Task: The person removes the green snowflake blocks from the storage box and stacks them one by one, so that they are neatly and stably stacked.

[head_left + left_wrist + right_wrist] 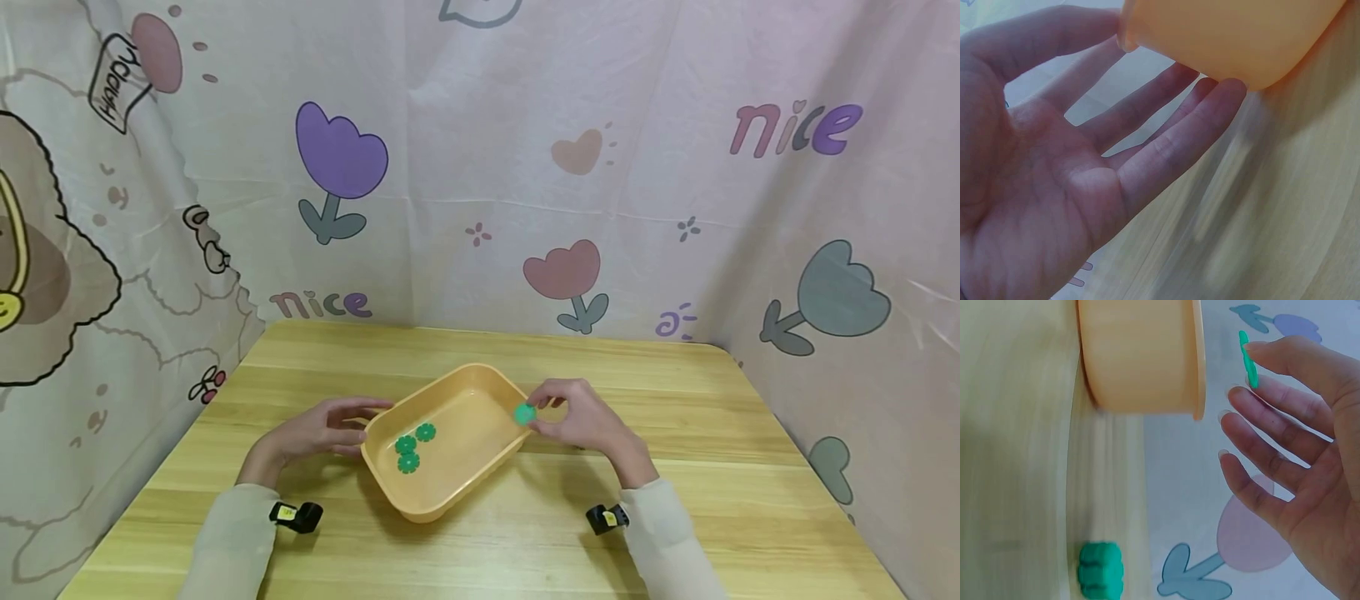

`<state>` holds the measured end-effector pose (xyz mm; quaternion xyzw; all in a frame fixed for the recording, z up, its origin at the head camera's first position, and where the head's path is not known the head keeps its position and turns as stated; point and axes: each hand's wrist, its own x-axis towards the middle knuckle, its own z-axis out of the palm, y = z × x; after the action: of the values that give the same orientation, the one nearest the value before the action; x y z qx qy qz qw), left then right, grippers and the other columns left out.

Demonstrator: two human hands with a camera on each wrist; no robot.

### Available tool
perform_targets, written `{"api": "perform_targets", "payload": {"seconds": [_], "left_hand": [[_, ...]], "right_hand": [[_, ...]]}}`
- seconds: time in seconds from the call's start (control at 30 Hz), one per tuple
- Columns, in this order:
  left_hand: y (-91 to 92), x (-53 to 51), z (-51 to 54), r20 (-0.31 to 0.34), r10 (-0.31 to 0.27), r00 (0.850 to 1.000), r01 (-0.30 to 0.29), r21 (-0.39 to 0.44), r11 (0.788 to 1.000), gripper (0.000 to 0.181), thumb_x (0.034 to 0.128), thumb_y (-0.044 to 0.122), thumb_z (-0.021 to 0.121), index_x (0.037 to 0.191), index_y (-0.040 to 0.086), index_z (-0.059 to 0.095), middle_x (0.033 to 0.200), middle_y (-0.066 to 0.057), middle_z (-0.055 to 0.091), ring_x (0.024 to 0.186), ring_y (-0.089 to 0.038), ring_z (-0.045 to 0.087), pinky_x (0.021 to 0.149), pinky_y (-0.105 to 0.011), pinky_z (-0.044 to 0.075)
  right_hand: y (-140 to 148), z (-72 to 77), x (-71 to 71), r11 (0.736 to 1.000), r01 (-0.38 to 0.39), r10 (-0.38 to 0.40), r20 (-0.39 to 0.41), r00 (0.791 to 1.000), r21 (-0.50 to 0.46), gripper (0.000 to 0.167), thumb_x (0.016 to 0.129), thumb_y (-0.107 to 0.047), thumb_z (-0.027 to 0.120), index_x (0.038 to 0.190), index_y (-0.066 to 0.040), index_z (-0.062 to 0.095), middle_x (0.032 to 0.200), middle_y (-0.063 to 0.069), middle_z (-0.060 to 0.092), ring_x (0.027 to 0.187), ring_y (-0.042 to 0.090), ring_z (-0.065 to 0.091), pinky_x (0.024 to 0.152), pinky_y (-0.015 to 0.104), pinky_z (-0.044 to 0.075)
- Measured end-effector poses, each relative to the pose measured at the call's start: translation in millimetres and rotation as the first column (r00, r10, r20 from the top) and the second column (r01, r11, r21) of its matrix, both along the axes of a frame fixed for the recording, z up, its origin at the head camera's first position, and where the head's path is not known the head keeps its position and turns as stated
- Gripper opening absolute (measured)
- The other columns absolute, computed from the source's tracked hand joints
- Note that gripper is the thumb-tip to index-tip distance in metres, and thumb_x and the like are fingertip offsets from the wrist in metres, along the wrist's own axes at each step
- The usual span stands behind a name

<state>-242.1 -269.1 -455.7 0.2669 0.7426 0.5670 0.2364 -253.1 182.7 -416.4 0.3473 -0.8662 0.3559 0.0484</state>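
My right hand [588,417] pinches a thin green scalloped disc [525,414] between thumb and index finger, over the right end of a yellow plastic tray [450,500]. In the right wrist view the disc [1248,359] is edge-on above the rim, and the other fingers are spread. Several green flower-shaped discs [407,445] lie in the tray's left part. At the tray's left end rests my left hand [311,429]. In the left wrist view its fairly straight fingers [1166,150] touch the outer wall, with the thumb by the rim.
A green ribbed piece [1101,570] sits on the wooden table [637,375] near the tray's right end, mostly hidden by my right hand in the head view. A patterned curtain [465,150] rises behind the table and along its sides.
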Motion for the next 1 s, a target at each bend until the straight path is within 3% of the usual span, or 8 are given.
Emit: {"api": "perform_targets", "payload": {"seconds": [0.17, 0.43, 0.7, 1.0], "left_hand": [[-0.2, -0.1, 0.5, -0.002, -0.003, 1.0, 0.003, -0.001, 1.0, 0.056, 0.1026, 0.007, 0.057, 0.156, 0.002, 0.041, 0.152, -0.034, 0.043, 0.126, -0.013, 0.062, 0.097, -0.032, 0.061], [-0.7, -0.2, 0.3, -0.008, -0.011, 1.0, 0.011, 0.006, 1.0, 0.056, 0.1026, 0.007, 0.057, 0.156, 0.002, 0.041, 0.152, -0.035, 0.043, 0.126, -0.013, 0.062, 0.097, -0.033, 0.061], [-1.4, -1.0, -1.4, -0.011, -0.004, 1.0, 0.004, -0.003, 1.0, 0.055, 0.1026, 0.006, 0.057, 0.156, 0.004, 0.042, 0.153, -0.033, 0.043, 0.126, -0.011, 0.061, 0.098, -0.032, 0.06], [-0.3, -1.0, -0.4, -0.011, 0.0, 1.0, -0.001, -0.015, 1.0, 0.056, 0.1024, 0.008, 0.057, 0.156, 0.003, 0.042, 0.152, -0.034, 0.044, 0.125, -0.011, 0.062, 0.097, -0.032, 0.061]], "right_hand": [[14, -3.9, -0.7, 1.0, 0.029, -0.029, 0.016, 0.999, -0.001, 0.018, 0.083, -0.016, 0.083, 0.1, -0.014, 0.078, 0.098, -0.003, 0.077, 0.09, 0.02, 0.068, 0.085, 0.043, 0.06], [34, -8.0, -0.5, 0.996, 0.085, -0.086, 0.063, 0.994, 0.015, 0.019, 0.084, -0.016, 0.083, 0.102, -0.013, 0.078, 0.1, -0.001, 0.077, 0.093, 0.033, 0.07, 0.086, 0.049, 0.06], [49, -12.8, -1.2, 0.992, 0.121, -0.122, 0.097, 0.988, 0.019, 0.02, 0.083, -0.015, 0.084, 0.102, -0.016, 0.077, 0.1, -0.003, 0.077, 0.093, 0.022, 0.07, 0.088, 0.043, 0.06], [64, -22.9, -2.9, 0.989, 0.145, -0.149, 0.123, 0.981, 0.037, 0.021, 0.082, -0.015, 0.086, 0.1, -0.015, 0.077, 0.1, -0.002, 0.077, 0.093, 0.019, 0.069, 0.088, 0.041, 0.06]]}}
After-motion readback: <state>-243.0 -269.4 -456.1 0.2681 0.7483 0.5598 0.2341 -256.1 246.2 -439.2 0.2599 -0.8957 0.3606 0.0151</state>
